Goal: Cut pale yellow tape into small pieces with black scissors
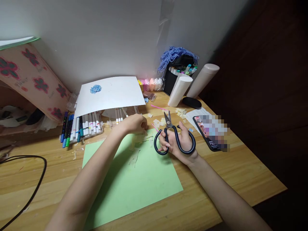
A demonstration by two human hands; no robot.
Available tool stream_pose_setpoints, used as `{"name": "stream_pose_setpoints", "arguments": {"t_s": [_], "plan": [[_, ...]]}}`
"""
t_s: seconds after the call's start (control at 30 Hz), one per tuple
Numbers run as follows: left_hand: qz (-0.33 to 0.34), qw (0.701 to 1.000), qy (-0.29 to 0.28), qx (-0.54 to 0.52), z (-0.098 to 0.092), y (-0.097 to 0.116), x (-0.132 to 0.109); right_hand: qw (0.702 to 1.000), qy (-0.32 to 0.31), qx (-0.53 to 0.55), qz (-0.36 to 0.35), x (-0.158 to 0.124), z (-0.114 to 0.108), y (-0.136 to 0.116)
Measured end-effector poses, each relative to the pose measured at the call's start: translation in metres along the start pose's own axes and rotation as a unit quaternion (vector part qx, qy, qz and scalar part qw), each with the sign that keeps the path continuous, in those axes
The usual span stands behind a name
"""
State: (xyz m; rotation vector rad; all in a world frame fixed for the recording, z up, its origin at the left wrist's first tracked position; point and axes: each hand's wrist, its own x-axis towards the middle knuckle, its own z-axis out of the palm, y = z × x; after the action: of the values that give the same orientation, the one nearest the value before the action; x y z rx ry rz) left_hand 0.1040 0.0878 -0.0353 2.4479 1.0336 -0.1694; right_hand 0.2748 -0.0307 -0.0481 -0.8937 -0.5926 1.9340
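My right hand (180, 142) has its fingers through the black handles of a pair of scissors (169, 126), whose blades point up and away from me. Over the top edge of a green sheet (134, 183), my left hand (136, 124) is bent down with its fingers curled; whatever it holds, if anything, is hidden. Small pale paper scraps (159, 123) lie between the two hands on the wood, and more pale pieces (141, 139) rest on the sheet below my left hand. Thin dark lines show on the sheet.
Markers (88, 123) lie at the left under a white sheet (113, 93) bearing blue bits. At the back stand a black pen holder (172, 80) and two pale bottles (180, 91). A phone (209, 134) lies right; a black cable (43, 170) loops at left.
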Motion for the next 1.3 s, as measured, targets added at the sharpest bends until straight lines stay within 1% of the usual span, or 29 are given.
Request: {"name": "stream_pose_setpoints", "arguments": {"t_s": [0.07,0.17,0.27,0.37,0.47,0.5,0.57,0.63,0.67,0.7,0.77,0.87,1.03,1.1,1.2,1.3], "plan": [[0.005,1.000,-0.020,0.006,0.002,0.005,0.001,1.000,0.001,-0.006,-0.012,0.000,-0.001,-0.001],[-0.015,0.998,-0.057,0.013,0.008,0.010,0.003,1.000,-0.001,-0.011,-0.022,0.001,-0.004,-0.001],[-0.014,0.998,-0.069,-0.003,0.009,0.009,0.003,1.000,0.002,-0.009,-0.024,0.001,-0.006,-0.001],[0.021,0.997,-0.062,-0.051,0.001,0.007,-0.001,0.999,0.010,-0.023,-0.025,0.000,-0.005,-0.001],[0.030,0.990,-0.049,-0.128,-0.011,0.005,-0.008,0.996,0.049,-0.055,-0.042,0.001,-0.001,0.001],[0.029,0.986,-0.046,-0.157,-0.014,0.005,-0.009,0.993,0.070,-0.071,-0.065,0.003,0.001,0.002],[0.036,0.976,-0.045,-0.211,-0.017,0.005,-0.012,0.976,0.122,-0.112,-0.140,0.006,0.001,0.006],[0.054,0.965,-0.049,-0.252,-0.019,0.006,-0.013,0.946,0.177,-0.159,-0.220,0.010,0.000,0.009],[0.062,0.961,-0.052,-0.264,-0.019,0.007,-0.013,0.931,0.198,-0.179,-0.248,0.011,-0.001,0.011],[0.068,0.958,-0.055,-0.272,-0.019,0.009,-0.013,0.919,0.212,-0.196,-0.268,0.012,-0.003,0.012],[0.076,0.953,-0.064,-0.286,-0.018,0.013,-0.013,0.905,0.223,-0.225,-0.285,0.013,-0.006,0.014],[0.091,0.946,-0.079,-0.301,-0.018,0.017,-0.013,0.898,0.230,-0.249,-0.280,0.015,-0.008,0.017],[0.109,0.952,-0.073,-0.277,-0.022,0.016,-0.015,0.925,0.201,-0.217,-0.238,0.020,-0.009,0.022],[0.111,0.950,-0.069,-0.282,-0.024,0.015,-0.016,0.930,0.205,-0.207,-0.223,0.020,-0.008,0.023],[0.120,0.943,-0.074,-0.300,-0.026,0.014,-0.018,0.927,0.222,-0.199,-0.228,0.017,-0.007,0.022],[0.132,0.940,-0.093,-0.302,-0.026,0.015,-0.018,0.935,0.197,-0.182,-0.232,0.013,-0.005,0.019]]}}
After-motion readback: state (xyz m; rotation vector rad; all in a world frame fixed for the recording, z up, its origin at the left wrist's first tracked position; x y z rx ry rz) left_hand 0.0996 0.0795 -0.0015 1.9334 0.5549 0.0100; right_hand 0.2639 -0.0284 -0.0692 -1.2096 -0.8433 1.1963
